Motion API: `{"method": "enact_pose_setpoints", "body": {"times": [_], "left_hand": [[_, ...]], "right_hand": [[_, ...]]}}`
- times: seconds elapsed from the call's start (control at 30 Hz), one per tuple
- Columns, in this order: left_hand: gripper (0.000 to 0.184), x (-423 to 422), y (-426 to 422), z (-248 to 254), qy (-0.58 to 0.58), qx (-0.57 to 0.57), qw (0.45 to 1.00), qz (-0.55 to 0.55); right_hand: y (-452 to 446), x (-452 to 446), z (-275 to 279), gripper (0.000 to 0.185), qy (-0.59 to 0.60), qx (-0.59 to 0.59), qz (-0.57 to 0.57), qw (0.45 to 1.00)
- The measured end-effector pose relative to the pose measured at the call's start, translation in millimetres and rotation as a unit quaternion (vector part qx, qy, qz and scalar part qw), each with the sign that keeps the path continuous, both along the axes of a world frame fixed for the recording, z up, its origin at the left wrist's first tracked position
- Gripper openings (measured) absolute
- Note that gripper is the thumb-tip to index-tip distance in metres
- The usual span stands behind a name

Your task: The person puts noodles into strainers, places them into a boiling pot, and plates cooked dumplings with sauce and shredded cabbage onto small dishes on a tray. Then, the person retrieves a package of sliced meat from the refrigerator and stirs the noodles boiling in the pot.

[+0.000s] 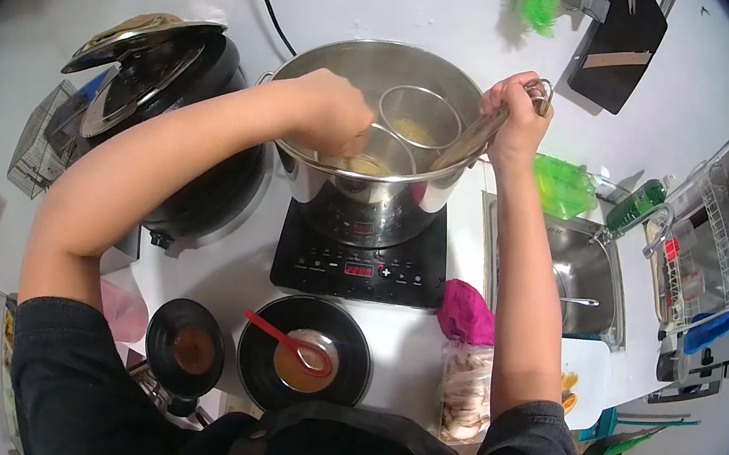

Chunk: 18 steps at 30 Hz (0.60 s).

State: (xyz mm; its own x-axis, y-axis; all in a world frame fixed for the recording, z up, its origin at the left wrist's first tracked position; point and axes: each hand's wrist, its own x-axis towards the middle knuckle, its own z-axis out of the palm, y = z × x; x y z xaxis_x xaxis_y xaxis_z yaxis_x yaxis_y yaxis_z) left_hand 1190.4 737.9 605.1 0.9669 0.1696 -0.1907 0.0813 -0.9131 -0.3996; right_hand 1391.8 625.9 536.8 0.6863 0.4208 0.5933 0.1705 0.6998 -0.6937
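Over the large steel pot [321, 65], my left hand [333, 115] is closed at the near wire strainer basket [393, 153]. What its fingers hold, if anything, is hidden. A second strainer basket [423, 97] sits further back in the pot, with pale food low inside it. At the pot's right rim, my right hand [518, 123] grips a long brownish utensil [472, 142] with metal loops at its upper end. Its lower end reaches down to the pot's rim. The pot stands on a black induction cooker [357, 284] with a lit red display.
In front are a black bowl [254, 369] with liquid and a red spoon [285, 339], and a small dark bowl [160, 343]. A black cooker [230, 196] with raised lid stands left. On the right are a magenta cloth [466, 313], a bag of pale food [464, 393] and a sink [610, 287].
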Motion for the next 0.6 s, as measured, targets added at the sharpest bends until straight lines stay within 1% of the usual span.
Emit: {"method": "enact_pose_setpoints", "body": {"times": [0.03,0.13,0.23,0.33,0.43,0.47,0.53,0.57,0.6], "left_hand": [[0.011,-0.2,-0.3,-1.8,0.036,0.024,0.999,0.01],[0.013,1.3,9.8,10.3,-0.061,0.016,0.998,-0.014],[0.015,-3.8,-2.7,1.1,-0.007,-0.049,0.998,-0.028],[0.016,-1.1,14.7,-2.4,-0.035,0.063,0.997,0.018],[0.017,-4.6,4.9,-6.4,0.003,-0.046,0.999,0.012],[0.017,-7.6,1.9,-4.2,0.013,-0.041,0.999,0.029],[0.017,-12.5,-6.8,14.1,0.032,-0.024,0.997,0.06],[0.017,-14.3,-8.9,36.6,0.009,0.01,0.995,0.094],[0.015,-17.8,-8.3,62.3,-0.03,-0.031,0.995,0.091]], "right_hand": [[0.2,0.8,-0.5,0.009,-0.002,0.003,0.002,1.0],[1.2,1.3,-0.3,0.009,-0.005,0.011,0.006,1.0],[0.4,0.0,-0.6,0.009,0.0,0.011,0.004,1.0],[1.1,-2.7,0.3,0.007,0.012,0.013,0.006,1.0],[-1.3,-9.2,-0.5,0.007,0.02,0.034,0.001,0.999],[-1.1,-11.9,-0.1,0.007,0.017,0.042,-0.008,0.999],[-0.7,-18.1,7.8,0.007,0.008,0.068,-0.026,0.997],[-2.1,-21.6,12.3,0.007,0.004,0.084,-0.035,0.996],[-3.9,-24.1,17.1,0.007,0.0,0.097,-0.044,0.994]]}}
